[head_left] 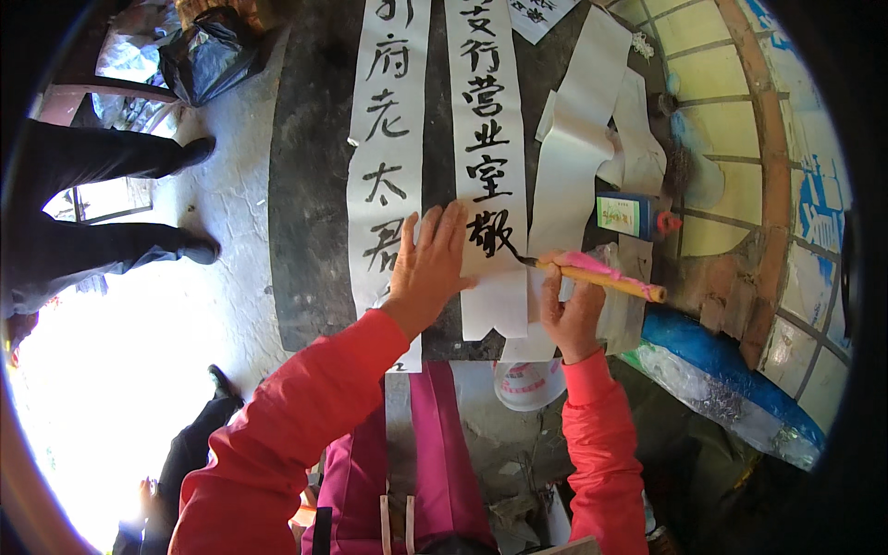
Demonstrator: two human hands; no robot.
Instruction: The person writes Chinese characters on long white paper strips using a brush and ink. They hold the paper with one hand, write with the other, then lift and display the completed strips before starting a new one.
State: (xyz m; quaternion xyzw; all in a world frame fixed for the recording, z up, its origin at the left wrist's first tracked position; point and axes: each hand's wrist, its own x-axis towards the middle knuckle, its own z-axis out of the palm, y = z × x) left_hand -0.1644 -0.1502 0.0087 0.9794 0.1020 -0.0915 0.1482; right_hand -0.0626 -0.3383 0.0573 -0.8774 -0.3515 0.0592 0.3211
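My left hand [427, 264] lies flat with fingers apart on the paper, its fingertips at the left edge of the middle white strip [492, 305] lettered in black ink. Another lettered strip [375, 148] runs beneath that hand at the left. My right hand [573, 314] grips a wooden brush [610, 277] wound with pink material, its dark tip at the lowest character on the middle strip. Blank, overlapping white paper strips [562, 176] lie to the right. Beside them is a dark blue bottle [629, 215] with a red cap and a pale green label.
Another person's dark-trousered legs [111, 148] stand at left; more dark legs [194, 435] show lower left. Black bags [208, 55] sit upper left. The dark tabletop [305, 185] meets a tiled area [721, 129] on the right, near a blue plastic bundle [712, 379]. A white tub [527, 388] sits below.
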